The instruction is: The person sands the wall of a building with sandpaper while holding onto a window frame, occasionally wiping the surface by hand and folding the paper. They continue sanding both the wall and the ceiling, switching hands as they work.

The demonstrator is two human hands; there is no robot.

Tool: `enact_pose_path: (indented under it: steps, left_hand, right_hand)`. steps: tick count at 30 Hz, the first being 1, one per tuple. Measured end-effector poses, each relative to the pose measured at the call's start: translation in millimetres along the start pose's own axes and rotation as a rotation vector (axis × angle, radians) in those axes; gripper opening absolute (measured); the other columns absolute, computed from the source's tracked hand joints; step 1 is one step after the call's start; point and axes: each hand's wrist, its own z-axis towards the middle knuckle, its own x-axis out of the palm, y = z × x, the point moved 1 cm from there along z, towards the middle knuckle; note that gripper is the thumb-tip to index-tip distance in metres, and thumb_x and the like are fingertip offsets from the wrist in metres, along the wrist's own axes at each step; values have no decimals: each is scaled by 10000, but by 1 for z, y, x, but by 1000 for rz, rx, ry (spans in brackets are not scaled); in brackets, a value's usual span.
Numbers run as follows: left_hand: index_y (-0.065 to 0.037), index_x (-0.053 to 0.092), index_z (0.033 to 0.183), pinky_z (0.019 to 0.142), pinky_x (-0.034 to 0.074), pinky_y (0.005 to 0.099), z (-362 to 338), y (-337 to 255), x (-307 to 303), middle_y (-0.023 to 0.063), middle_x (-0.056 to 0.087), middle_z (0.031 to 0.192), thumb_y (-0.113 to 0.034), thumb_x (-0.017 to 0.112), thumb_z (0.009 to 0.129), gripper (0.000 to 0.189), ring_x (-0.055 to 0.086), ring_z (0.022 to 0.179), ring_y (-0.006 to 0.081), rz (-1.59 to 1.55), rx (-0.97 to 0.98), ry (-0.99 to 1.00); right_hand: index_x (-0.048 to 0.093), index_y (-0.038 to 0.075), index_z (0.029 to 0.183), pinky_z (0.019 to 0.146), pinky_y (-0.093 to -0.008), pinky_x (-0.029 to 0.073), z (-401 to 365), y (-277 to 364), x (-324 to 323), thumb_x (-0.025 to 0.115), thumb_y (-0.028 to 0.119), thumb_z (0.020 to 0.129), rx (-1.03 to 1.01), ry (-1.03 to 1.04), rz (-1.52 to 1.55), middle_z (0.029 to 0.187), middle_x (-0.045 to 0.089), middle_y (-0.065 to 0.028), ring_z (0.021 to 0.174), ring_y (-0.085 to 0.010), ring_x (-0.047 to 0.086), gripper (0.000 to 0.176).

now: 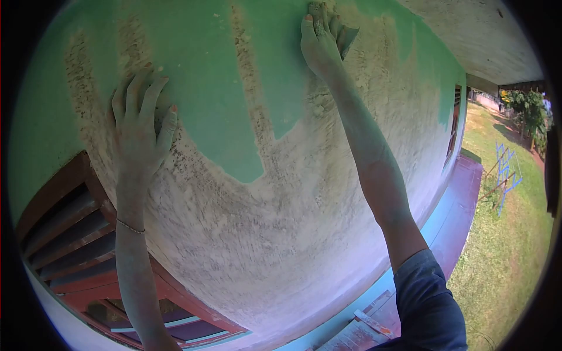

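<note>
My left hand (pixel 139 131) rests against the painted wall with its fingers apart and nothing visible in it. Higher up and to the right, my right hand (pixel 321 50) is closed around a flat, dark grey piece (pixel 349 41) and presses it to the wall. One corner of that piece sticks out past the fingers; its exact kind I cannot make out. The wall (pixel 216 123) has green paint above. Below and around the right hand is a rough, bare whitish patch (pixel 281 222), and several stripes run up through the green.
A brown louvred window (pixel 70 234) lies at lower left, below my left hand. Under me is a paint-stained wooden plank (pixel 363 330). A ledge (pixel 453 205) runs along the wall's foot. Grass (pixel 497 251) and a blue metal rack (pixel 504 175) are at right; a ceiling (pixel 474 35) hangs above.
</note>
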Motion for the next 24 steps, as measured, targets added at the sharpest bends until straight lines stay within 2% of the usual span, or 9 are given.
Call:
enact_pose_path:
  steps: [2, 6, 9, 11, 13, 15, 18, 22, 24]
  left_hand:
    - [-225, 566, 1434, 1199, 289, 532, -1, -2, 0, 83, 481, 1533, -386, 606, 992, 473, 393, 1435, 359, -10, -15, 5]
    - [-215, 573, 1417, 1189, 302, 537, 0, -4, -1, 72, 487, 1526, -382, 615, 984, 466, 406, 1425, 355, -22, -9, -18]
    - [-204, 575, 1396, 1179, 314, 549, 0, -4, -2, 53, 498, 1513, -354, 639, 962, 464, 416, 1414, 345, -43, -8, -38]
    - [-207, 576, 1394, 1181, 313, 546, 0, -4, 0, 50, 499, 1511, -348, 646, 957, 465, 416, 1415, 339, -47, -2, -47]
    - [-210, 578, 1393, 1181, 313, 545, 0, -4, 0, 46, 498, 1513, -348, 649, 956, 464, 414, 1417, 334, -46, -1, -49]
    - [-211, 582, 1390, 1179, 314, 544, 0, -3, -2, 42, 497, 1514, -349, 650, 956, 460, 413, 1418, 331, -43, 7, -43]
    - [-212, 590, 1384, 1177, 316, 544, -1, -4, -1, 39, 498, 1512, -349, 648, 958, 451, 414, 1418, 330, -41, -2, -38]
    - [-210, 598, 1374, 1177, 318, 544, -2, -4, -1, 40, 504, 1507, -343, 648, 959, 438, 417, 1416, 330, -36, -27, -46]
    - [-207, 601, 1370, 1177, 319, 543, -2, -5, 0, 43, 506, 1504, -345, 647, 960, 435, 419, 1414, 331, -50, -29, -45]
  right_hand:
    - [242, 41, 1627, 1261, -578, -29, -17, 0, 0, 248, 395, 1109, 14, 34, 8, 1705, 171, -188, 1565, -477, 24, 628]
    - [220, 26, 1629, 1255, -583, -46, -150, 13, -6, 226, 381, 1112, -36, 107, -97, 1708, 135, -206, 1561, -490, 17, 627]
    - [222, 25, 1629, 1253, -582, -49, -150, 16, -12, 224, 371, 1111, -26, 160, -117, 1706, 135, -217, 1559, -495, 22, 623]
    - [219, 25, 1629, 1255, -583, -45, -86, 9, -3, 234, 374, 1108, -48, 73, -111, 1702, 143, -224, 1560, -492, 28, 627]
    - [212, 27, 1630, 1257, -582, -40, -1, -1, 0, 245, 394, 1104, 12, -12, -48, 1701, 148, -222, 1560, -489, 30, 642]
    - [284, 34, 1612, 1281, -535, 67, 44, 12, -12, 445, 374, 1058, 172, -34, 44, 1676, 267, -190, 1563, -380, 188, 669]
    - [201, 32, 1632, 1259, -576, -40, 5, -6, -4, 247, 420, 1100, -21, 26, 44, 1706, 136, -213, 1563, -482, 25, 660]
    - [173, 42, 1641, 1254, -579, -66, -132, 1, -3, 227, 438, 1100, -100, 125, -163, 1715, 88, -205, 1573, -456, -12, 672]
    - [158, 44, 1644, 1250, -587, -73, -117, 3, -2, 222, 436, 1099, -67, 124, -161, 1717, 80, -203, 1571, -460, -27, 674]
